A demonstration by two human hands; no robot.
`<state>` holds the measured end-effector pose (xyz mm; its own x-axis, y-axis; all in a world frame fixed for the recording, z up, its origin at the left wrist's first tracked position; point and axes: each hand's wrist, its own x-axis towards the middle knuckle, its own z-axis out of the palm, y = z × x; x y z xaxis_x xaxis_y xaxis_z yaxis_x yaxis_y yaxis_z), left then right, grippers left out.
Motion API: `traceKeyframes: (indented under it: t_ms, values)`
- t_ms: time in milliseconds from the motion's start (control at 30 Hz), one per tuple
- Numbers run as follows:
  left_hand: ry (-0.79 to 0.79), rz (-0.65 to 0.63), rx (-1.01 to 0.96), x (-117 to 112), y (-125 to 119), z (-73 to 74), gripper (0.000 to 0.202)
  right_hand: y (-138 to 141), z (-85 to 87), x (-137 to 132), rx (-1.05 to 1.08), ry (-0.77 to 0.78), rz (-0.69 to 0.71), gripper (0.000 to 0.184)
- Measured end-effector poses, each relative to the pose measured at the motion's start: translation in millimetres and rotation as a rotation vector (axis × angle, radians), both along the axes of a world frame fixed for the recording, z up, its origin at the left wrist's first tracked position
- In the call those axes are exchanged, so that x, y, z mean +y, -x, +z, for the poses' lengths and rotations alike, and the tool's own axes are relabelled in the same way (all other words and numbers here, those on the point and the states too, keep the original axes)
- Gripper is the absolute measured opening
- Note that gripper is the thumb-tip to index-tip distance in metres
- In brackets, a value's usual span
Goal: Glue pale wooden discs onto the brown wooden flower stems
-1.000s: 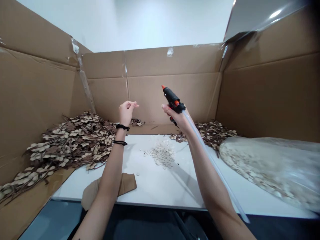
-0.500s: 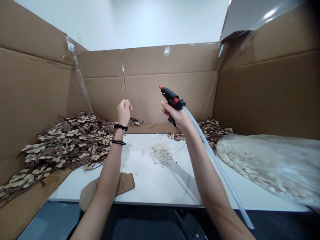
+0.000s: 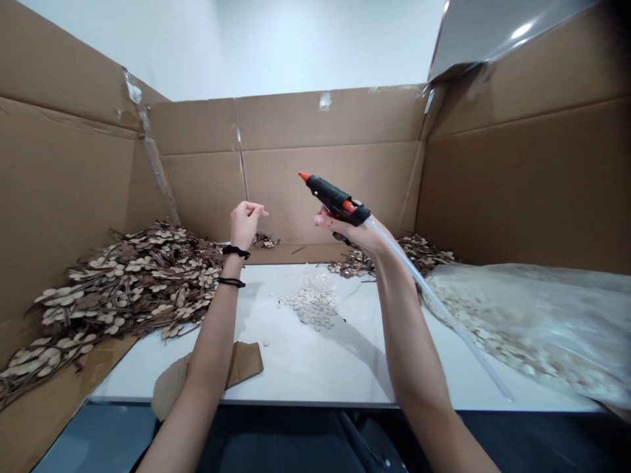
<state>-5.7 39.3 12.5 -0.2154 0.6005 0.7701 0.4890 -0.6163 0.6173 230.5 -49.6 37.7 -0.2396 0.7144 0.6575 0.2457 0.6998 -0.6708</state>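
My right hand [image 3: 352,231] is wrapped round a black and orange hot glue gun [image 3: 332,197], its orange nozzle pointing up and to the left. A long translucent glue stick [image 3: 438,305] trails from the gun's back end down past my forearm. My left hand [image 3: 245,222] is raised left of the nozzle, fingers pinched together; whatever may be between the fingertips is too small to make out. Below and between the hands, a loose heap of small pale discs [image 3: 315,303] lies on the white tabletop [image 3: 296,368].
Brown stems with pale discs [image 3: 142,282] are piled at the left. Another stem pile [image 3: 419,253] lies at the back right, near a clear plastic bag [image 3: 542,322] of pale discs. A cardboard scrap [image 3: 246,362] sits by the front edge. Cardboard walls [image 3: 320,157] enclose three sides.
The glue gun has turned flatter, and its nozzle has moved left, closer to my left hand. My left hand's fingers now point more to the right. The glue stick's tail has swung up and right.
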Motion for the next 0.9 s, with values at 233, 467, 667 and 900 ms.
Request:
traceKeyframes:
  t_ms: [233,467,667,900]
  values:
    - [-0.064,0.069,0.038,0,-4,-2.5,0.036,1,-2.9,19,-0.056,0.001,-0.187,0.04]
    - [-0.058,0.067,-0.006,5,-1,-0.9,0.033,-37,-6.2,37,0.053,-0.154,-1.011,0.029]
    - [-0.042,-0.011,-0.063,6,-3,-0.7,0.009,-78,-8.3,31,0.056,-0.167,-1.128,0.045]
    - [-0.088,0.055,-0.036,7,-7,-4.6,0.022,-89,-8.3,43,0.113,-0.207,-1.0,0.047]
